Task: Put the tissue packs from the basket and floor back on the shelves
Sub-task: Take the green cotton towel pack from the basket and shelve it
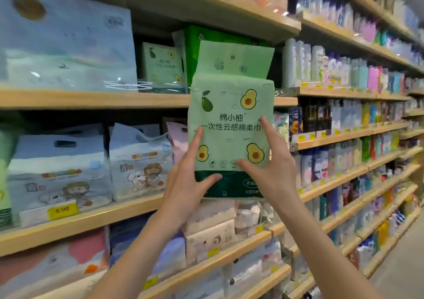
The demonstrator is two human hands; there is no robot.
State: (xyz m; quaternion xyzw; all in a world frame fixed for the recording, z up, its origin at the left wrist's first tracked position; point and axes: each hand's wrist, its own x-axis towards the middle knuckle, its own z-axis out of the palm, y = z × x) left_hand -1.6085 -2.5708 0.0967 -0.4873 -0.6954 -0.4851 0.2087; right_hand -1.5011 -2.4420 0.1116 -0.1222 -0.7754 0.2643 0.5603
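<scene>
A light green tissue pack [231, 115] printed with avocados and a dark green bottom band is held upright in the air in front of the shelves. My left hand [188, 179] holds its lower left side, thumb across the dark band and forefinger up the left edge. My right hand [273, 168] holds its lower right side, thumb on the front and fingers along the right edge. The pack's top flap reaches the gap above the upper wooden shelf [91, 100], where a matching avocado pack [163, 65] and a bright green pack [206, 39] stand.
Large pale blue packs [64, 46] fill the upper shelf's left side. Cartoon-printed packs [137, 168] sit on the shelf below with a yellow 6.90 price tag [62, 210]. Further shelves of bottles and pouches [344, 119] run away to the right, beside a strip of aisle floor [403, 273].
</scene>
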